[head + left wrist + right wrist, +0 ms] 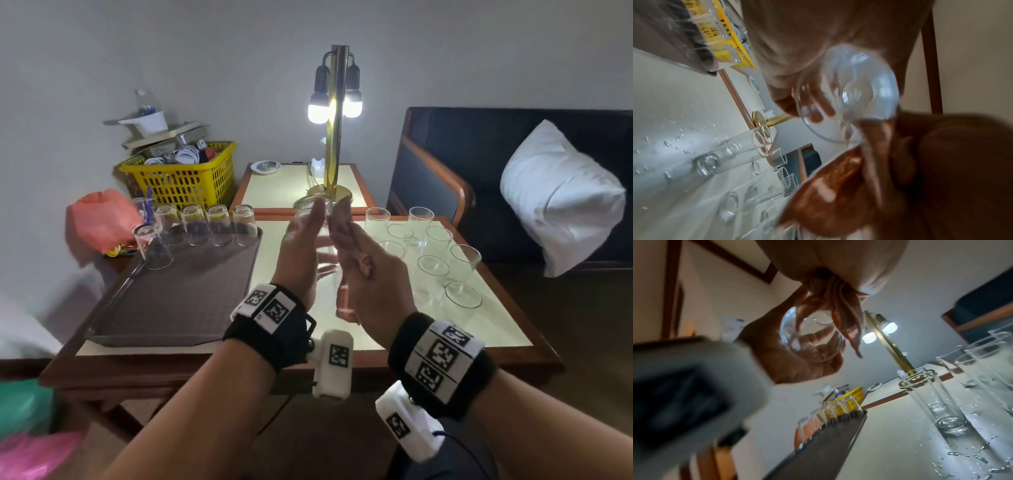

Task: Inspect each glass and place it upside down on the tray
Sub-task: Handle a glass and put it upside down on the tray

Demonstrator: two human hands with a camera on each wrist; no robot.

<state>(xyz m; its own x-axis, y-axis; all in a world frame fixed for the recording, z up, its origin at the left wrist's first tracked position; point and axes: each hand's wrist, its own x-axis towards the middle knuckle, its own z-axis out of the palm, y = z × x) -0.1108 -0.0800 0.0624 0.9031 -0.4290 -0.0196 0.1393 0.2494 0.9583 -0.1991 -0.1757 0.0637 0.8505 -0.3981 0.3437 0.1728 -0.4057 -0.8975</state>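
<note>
A clear glass (318,236) is held up above the table between both hands, tilted with its mouth away from me. My left hand (296,250) wraps it from the left; its fingers show through the glass (813,340) in the right wrist view. My right hand (359,270) holds the other side, with its fingers (838,313) laid over the glass. The base of the glass (857,94) faces the left wrist camera. The brown tray (171,301) lies at the left, with several glasses (219,226) standing upside down along its far edge. Several upright glasses (431,267) stand on the table at the right.
A lit brass lamp (337,137) stands on the side table behind. A yellow basket (185,178) and an orange bag (99,219) sit beyond the tray. A dark sofa with a white pillow (561,195) is at the right. Water drops (962,454) lie on the tabletop.
</note>
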